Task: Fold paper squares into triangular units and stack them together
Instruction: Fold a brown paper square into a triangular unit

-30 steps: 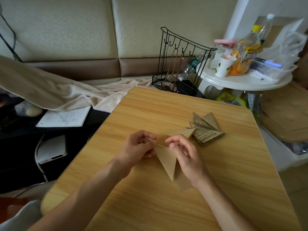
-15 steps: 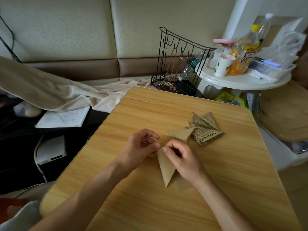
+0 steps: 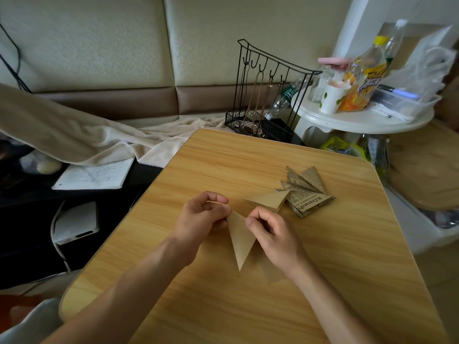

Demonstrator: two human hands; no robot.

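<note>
Brown paper triangle [image 3: 240,240], held in both hands over a wooden table [image 3: 335,256].

Item: one folded paper triangle, point aimed at 6 o'clock, at the table's middle; left hand [image 3: 201,219] at its 10 o'clock pinches the upper left corner between curled fingers and thumb; right hand [image 3: 270,232] at its 2 o'clock has curled fingers on the upper right edge, though the exact contact is hidden. Second brown folded piece [image 3: 269,199] lies at 1 o'clock from the hands, touching a pile of newsprint folded pieces [image 3: 306,192] just beyond it at 2 o'clock. Off the table: black wire rack [image 3: 268,95] at 12 o'clock, white round side table [image 3: 360,120] with bottles and cup at 1 o'clock, beige blanket [image 3: 74,135] and notebook [image 3: 94,176] at 10 o'clock.
</note>
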